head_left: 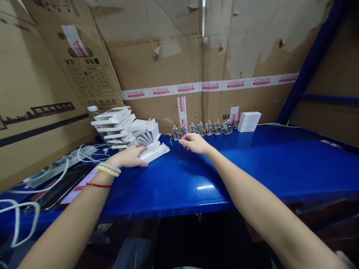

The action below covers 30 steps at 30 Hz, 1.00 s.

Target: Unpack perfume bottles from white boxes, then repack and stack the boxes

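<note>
My left hand [131, 157] lies flat with fingers stretched on a white flat carton [155, 151] on the blue shelf [252, 164]. Beads and a red string ring its wrist. My right hand [194, 142] reaches to the left end of a row of several small clear glass bottles [201, 128] by the back wall. Its fingers curl loosely near the leftmost bottles, and I cannot see whether they grip one. Behind the left hand lies a pile of open white cartons [120, 125].
A closed white box [249, 121] stands right of the bottles. Cardboard sheets [179, 48] line the back and left. A power strip with white cables [56, 166] and a dark tablet [63, 186] lie at the left. A blue upright [311, 63] rises at the right.
</note>
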Available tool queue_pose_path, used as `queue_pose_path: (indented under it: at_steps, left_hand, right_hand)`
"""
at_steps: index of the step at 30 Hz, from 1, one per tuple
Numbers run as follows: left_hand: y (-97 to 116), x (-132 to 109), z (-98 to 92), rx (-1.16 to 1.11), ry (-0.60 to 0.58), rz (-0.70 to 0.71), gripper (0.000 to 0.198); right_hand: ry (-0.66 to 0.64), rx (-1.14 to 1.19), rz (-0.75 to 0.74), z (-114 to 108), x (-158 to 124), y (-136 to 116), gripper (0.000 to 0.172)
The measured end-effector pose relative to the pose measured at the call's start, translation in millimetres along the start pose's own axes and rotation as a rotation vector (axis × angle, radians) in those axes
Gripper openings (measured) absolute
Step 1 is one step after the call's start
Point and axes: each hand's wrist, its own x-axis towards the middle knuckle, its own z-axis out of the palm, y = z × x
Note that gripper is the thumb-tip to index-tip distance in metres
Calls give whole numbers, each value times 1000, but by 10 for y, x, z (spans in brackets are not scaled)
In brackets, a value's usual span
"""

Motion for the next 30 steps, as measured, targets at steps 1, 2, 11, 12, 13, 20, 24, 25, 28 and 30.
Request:
queue_pose_path:
  at_steps: [1,2,11,12,13,20,24,25,28,30]
  left_hand:
    - [-12,-43,12,-14,10,11,95]
    - [-13,-89,16,-35,24,25,92]
    - [-126,-332,-597,-422,881,-219,61]
    - [-189,-299,-706,-395,1043,-256,61]
    - [-260,-254,-804,-363,1142,-288,63]
    - [-629,26,-966,-266,1119,-305,88]
    - [-313,-63,-746,-352,1268,-203,73]
    - [-157,-88,-666,-416,1310,-169,72]
    - [402,-86,-406,-676,1124,12,55]
    - [762,-8,-259,-1057,844,54,49]
  right_hand:
    - [-8,-17,-5,-1,-8,-7,20]
    - [-16,-30,-12,-3,-14,-13,19]
    - [-22,-77,-69,1,-10,4,22]
    - [-23,-96,-77,1,-11,2,22]
    - [-24,-119,-87,0,-13,-2,22]
    - [-44,-244,-120,-3,-50,-57,21]
    - [50,-95,-143,6,-41,-63,19]
    - [87,-9,-146,12,-37,-67,24]
    - [141,274,-152,37,-41,-87,56]
    - [157,365,-194,58,-52,-100,78]
